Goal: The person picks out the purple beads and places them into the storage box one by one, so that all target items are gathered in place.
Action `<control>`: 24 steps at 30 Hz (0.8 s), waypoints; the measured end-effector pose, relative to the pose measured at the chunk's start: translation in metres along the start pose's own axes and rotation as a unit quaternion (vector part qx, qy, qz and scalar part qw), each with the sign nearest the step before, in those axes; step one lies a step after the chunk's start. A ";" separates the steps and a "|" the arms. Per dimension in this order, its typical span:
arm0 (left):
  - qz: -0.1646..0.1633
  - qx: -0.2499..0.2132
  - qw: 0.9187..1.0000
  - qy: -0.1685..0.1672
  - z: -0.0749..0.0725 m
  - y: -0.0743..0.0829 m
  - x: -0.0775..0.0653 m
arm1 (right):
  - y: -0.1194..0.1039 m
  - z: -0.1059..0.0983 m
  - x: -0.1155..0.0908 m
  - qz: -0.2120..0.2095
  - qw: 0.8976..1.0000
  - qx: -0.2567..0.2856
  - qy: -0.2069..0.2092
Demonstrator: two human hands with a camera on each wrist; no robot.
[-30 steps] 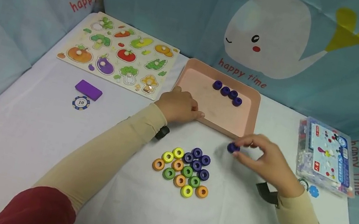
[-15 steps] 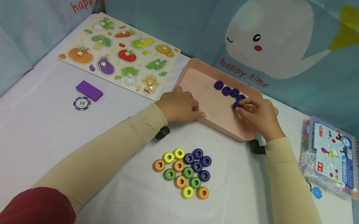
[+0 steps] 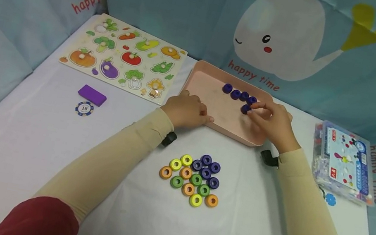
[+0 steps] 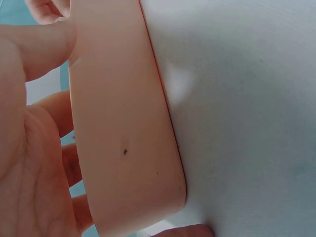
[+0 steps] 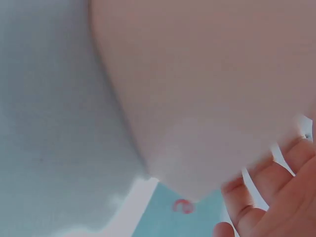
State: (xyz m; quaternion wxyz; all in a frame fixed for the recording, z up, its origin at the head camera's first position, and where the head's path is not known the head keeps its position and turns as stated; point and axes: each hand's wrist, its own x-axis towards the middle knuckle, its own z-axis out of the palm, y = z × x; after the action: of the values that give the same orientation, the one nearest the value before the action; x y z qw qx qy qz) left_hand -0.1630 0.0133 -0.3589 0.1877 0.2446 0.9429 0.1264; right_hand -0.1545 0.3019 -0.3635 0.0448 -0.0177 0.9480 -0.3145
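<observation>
My left hand [image 3: 185,111] grips the front left corner of a pink tray [image 3: 210,96]; in the left wrist view its thumb lies at the rim of the tray wall [image 4: 123,98]. Over the tray's right side, my right hand [image 3: 274,122] has thumb and index fingertips parted right at the edge of a dark purple ring bead [image 3: 245,109]. That bead sits in front of a slanting row of several other purple beads [image 3: 235,95]. In the right wrist view, the tray's outer wall [image 5: 197,98] hides the bead, with the hand's other fingers [image 5: 271,180] beyond it.
Several purple, yellow, green and orange ring beads [image 3: 196,179] lie grouped before the tray. A vegetable peg puzzle [image 3: 119,55], a purple block [image 3: 92,95] and a poker chip [image 3: 84,108] are on the left. A clear craft box [image 3: 346,162] stands at the right.
My right hand has carried a purple bead from the table into the tray, beside the row, and its fingertips have drawn slightly off it. My left hand has stayed at the tray corner.
</observation>
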 end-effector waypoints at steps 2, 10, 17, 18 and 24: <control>0.000 -0.001 1.000 -0.001 0.000 0.000 0.000 | -0.004 0.000 -0.014 -0.031 0.999 0.001 0.010; -0.004 0.002 1.000 -0.004 -0.002 0.000 -0.002 | -0.024 0.022 -0.080 -0.173 0.984 0.013 -0.041; -0.007 0.001 1.000 0.002 -0.001 -0.001 -0.001 | -0.024 0.050 -0.108 -0.225 0.967 0.009 -0.117; -0.006 0.000 1.000 0.002 -0.001 -0.001 -0.001 | -0.024 0.052 -0.109 -0.228 0.966 0.008 -0.124; -0.002 -0.002 1.000 0.005 0.000 -0.001 -0.001 | -0.023 0.057 -0.108 -0.227 0.962 -0.006 -0.150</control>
State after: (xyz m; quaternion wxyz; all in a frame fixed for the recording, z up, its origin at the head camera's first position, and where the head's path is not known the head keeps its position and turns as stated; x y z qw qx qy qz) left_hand -0.1626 0.0124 -0.3594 0.1837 0.2416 0.9441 0.1287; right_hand -0.0411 0.2561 -0.3869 0.1134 -0.2793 0.9034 -0.3050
